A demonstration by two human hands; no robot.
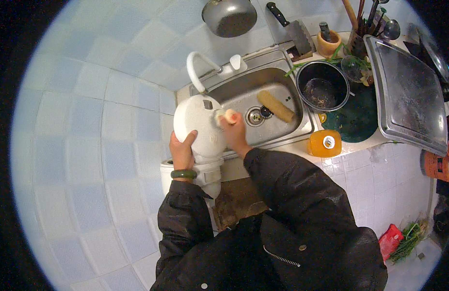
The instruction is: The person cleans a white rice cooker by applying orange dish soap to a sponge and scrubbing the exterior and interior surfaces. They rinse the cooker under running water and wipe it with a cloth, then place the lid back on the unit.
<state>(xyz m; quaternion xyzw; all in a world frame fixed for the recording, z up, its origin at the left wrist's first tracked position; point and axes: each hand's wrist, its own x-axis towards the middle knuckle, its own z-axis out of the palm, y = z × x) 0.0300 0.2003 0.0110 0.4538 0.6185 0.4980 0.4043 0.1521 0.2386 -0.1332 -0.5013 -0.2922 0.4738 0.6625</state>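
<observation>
A white rounded kitchen appliance [199,125], probably a rice cooker, is held tilted at the left end of the stainless steel sink [228,85]. My left hand [183,149] grips its near left side, with the thumb on the upper face. A green bangle [183,174] circles that wrist. In my right hand [236,134] is a small brush [221,117] with pale bristles, blurred, pressed against the appliance's right side. A tan loofah-like roll [275,105] lies in the basin, right of the drain [254,116]. Behind the appliance curves a white faucet [193,71].
Right of the sink stand a dark pot [322,85], a bottle of orange liquid [324,143] and a large metal tray [410,94], tilted. A cleaver [299,38] is by the back wall near a mortar [328,43]. A pan [230,18] hangs above. Tiled wall [119,145] bounds the left.
</observation>
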